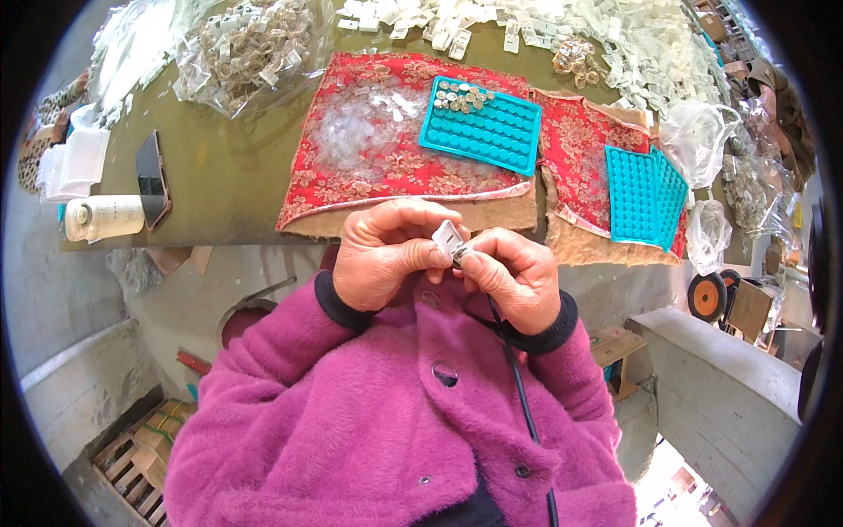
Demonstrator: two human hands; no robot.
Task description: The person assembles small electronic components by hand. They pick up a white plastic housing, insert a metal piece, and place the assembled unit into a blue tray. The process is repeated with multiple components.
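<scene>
In front of my chest, near the table's front edge, my two hands meet. Pinched between the thumb and fingers of my left hand (386,250) is a small white plastic piece (447,234) with a slot in it. My right hand (516,274) is closed on a small dark metallic part (459,255) against the lower end of the white piece; its exact kind is too small to make out. Beyond my hands, a teal tray (492,132) with round pockets lies on red patterned cloth (342,176), with several small round metallic pieces (461,95) at its far left corner.
Translucent flat pieces (360,132) lie heaped on the cloth. More teal trays (632,193) sit at right. A clear bag of small parts (255,53) and heaps of white plastic pieces (615,44) cover the far side. A phone (153,180) and a whitish bottle (105,217) are at left.
</scene>
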